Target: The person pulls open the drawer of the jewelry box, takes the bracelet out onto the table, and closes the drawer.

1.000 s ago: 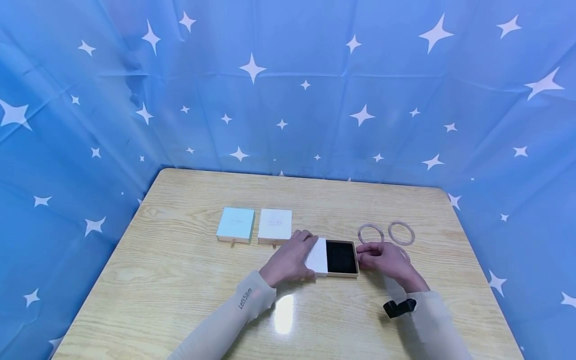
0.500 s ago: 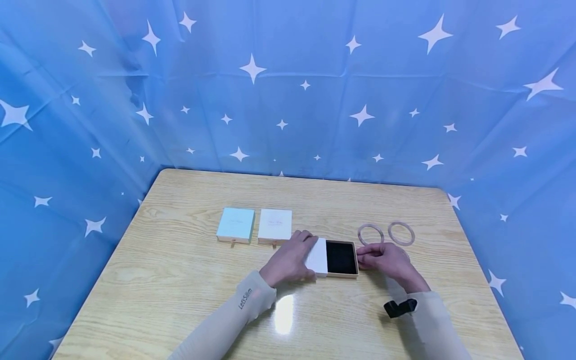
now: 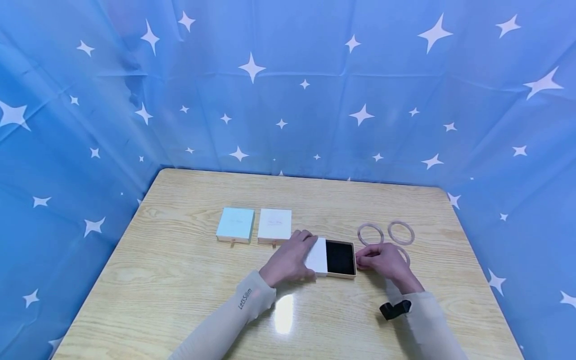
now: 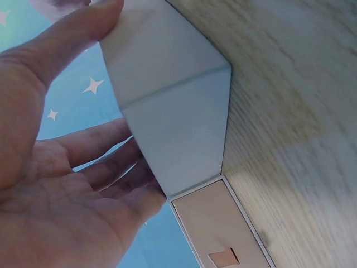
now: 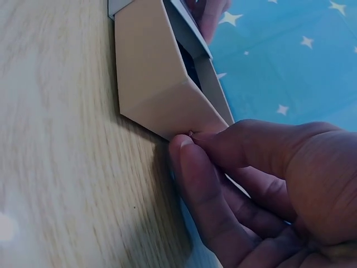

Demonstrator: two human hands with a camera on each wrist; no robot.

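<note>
In the head view my left hand point(image 3: 290, 257) holds the white sleeve point(image 3: 318, 257) of a sliding drawer box. Its thumb is on the near side, its fingers at the far side. From the sleeve's right end the cardboard drawer point(image 5: 150, 61) sticks partway out, with a black insert point(image 3: 340, 257) inside. My right hand point(image 3: 384, 260) pinches a small pull tab point(image 5: 191, 134) on the drawer's end face between thumb and index finger. Just past that hand lie two pink bangles, one to the left point(image 3: 371, 224) and one to the right point(image 3: 402, 243); a third bangle point(image 3: 407, 255) is partly hidden behind the hand.
A mint-green box point(image 3: 236, 222) and a white box point(image 3: 275, 224) stand side by side behind the left hand, pull tabs facing forward. The white box's front point(image 4: 209, 220) also shows in the left wrist view. A starred blue curtain surrounds the wooden table point(image 3: 180, 280).
My right hand has shifted slightly left, and the drawer has slid a little way into the sleeve. The left hand and the sleeve have stayed put.
</note>
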